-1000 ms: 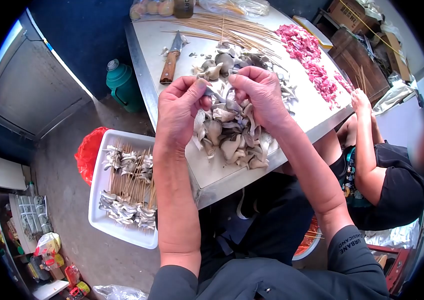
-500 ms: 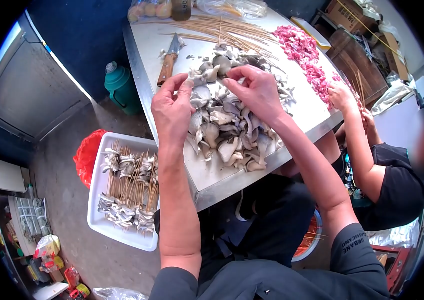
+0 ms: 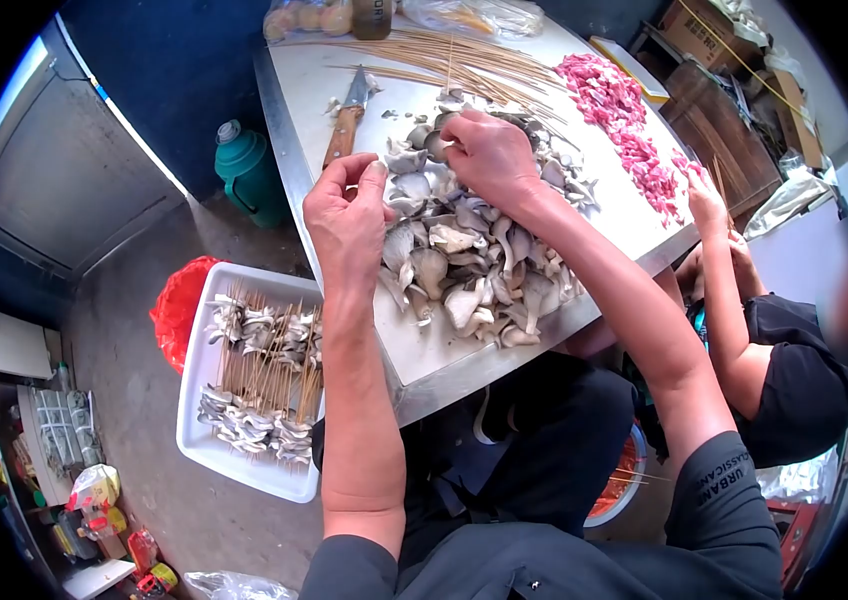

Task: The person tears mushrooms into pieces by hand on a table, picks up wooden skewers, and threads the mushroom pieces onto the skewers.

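Note:
My left hand (image 3: 349, 215) is at the left edge of a heap of grey oyster mushrooms (image 3: 454, 240), thumb and index finger pinched together; anything between them is too small to make out. Over the upper part of the heap, my right hand (image 3: 494, 155) has its fingers curled down beside a grey mushroom cap (image 3: 436, 146). Its fingertips are partly hidden, so what they grip does not show. One thin bamboo skewer (image 3: 449, 62) points away from the heap's far side. A knife (image 3: 346, 125) with a wooden handle lies beyond my left hand.
Loose bamboo skewers (image 3: 484, 62) lie across the table's far side, with pink sliced meat (image 3: 619, 125) along the right. A co-worker's hand (image 3: 706, 205) is by the meat. Lower left, a white tray (image 3: 187, 425) holds skewered mushrooms. A teal flask (image 3: 247, 175) stands on the floor.
My right hand has moved a little up and left over the heap, its fingers curling more. The left hand stays in its pinch. The co-worker's hand has shifted away from the meat.

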A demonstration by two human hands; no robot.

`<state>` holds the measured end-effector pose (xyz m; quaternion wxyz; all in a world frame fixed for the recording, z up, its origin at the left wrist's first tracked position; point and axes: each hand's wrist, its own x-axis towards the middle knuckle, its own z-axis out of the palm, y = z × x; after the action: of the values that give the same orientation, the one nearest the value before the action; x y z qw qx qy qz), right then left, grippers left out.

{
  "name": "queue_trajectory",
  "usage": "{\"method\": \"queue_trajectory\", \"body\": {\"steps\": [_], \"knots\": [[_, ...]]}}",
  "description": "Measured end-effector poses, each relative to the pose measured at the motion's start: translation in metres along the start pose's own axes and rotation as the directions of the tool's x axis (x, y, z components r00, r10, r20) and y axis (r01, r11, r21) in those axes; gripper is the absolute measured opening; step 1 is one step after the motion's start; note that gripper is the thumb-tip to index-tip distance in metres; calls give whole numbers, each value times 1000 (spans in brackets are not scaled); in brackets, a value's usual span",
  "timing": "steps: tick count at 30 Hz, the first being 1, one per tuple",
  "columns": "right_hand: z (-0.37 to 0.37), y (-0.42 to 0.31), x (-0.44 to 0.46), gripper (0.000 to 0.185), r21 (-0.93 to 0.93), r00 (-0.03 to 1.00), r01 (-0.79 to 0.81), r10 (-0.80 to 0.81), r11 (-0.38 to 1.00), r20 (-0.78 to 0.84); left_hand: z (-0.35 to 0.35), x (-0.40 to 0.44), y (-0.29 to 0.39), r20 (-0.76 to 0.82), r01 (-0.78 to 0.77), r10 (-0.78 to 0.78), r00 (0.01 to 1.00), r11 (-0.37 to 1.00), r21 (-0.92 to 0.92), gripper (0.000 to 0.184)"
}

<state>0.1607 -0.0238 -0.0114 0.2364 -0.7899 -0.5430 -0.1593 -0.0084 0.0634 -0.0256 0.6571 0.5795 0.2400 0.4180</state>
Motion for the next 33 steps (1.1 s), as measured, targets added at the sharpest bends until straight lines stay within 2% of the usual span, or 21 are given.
{"method": "queue_trajectory", "body": {"steps": [2,4,5,7,9,13,15,16,18,22,24,27,28,30,31,33], "knots": [[-9,-4,-6,14,45,999,-27,29,999,-37,0,0,-3,12,-6,6,1000,1000,-2,22],[-17,-10,-11,12,281,985,-20,66,960,-156,1,0,-2,21,-12,12,1000,1000,-3,22],[-20,-14,-15,12,280,986,-19,65,960,-156,1,-1,0,56,16,-14,998,999,-32,23],[-34,-33,-22,14,444,978,-31,119,895,-171,3,-2,5,92,44,-38,995,997,-62,23],[-38,-47,-28,14,454,971,17,94,891,-221,5,-4,7,163,83,-69,984,993,-80,22],[-38,-57,-40,16,562,986,1,93,827,-139,1,-3,4,164,57,-31,986,985,-160,18],[-35,-55,-45,18,730,970,-187,239,657,34,1,-2,4,202,67,-35,979,986,-150,16],[-36,-53,-45,18,730,970,-187,239,657,34,1,-2,3,202,67,-36,979,986,-150,16],[-39,-49,-46,20,823,923,-318,353,471,154,1,-3,3,222,27,11,975,986,-166,15],[-37,-46,-46,22,851,932,-300,324,430,165,4,-6,8,272,20,24,962,987,-158,12],[-32,-44,-47,24,867,963,-243,217,436,161,5,-7,8,367,21,32,930,990,-139,10],[-35,-41,-49,22,863,946,-308,223,402,234,4,-6,5,386,29,27,922,990,-138,10],[-35,-41,-50,22,863,946,-308,225,402,233,4,-7,5,389,30,26,921,990,-138,10],[-35,-40,-51,18,892,918,-352,290,282,271,5,-8,6,373,14,37,927,991,-133,10],[-36,-39,-51,18,893,918,-352,291,282,270,5,-7,6,375,14,37,926,991,-132,10],[-37,-38,-50,16,919,884,-352,387,179,263,3,-6,6,282,26,29,959,981,-191,9]]}}
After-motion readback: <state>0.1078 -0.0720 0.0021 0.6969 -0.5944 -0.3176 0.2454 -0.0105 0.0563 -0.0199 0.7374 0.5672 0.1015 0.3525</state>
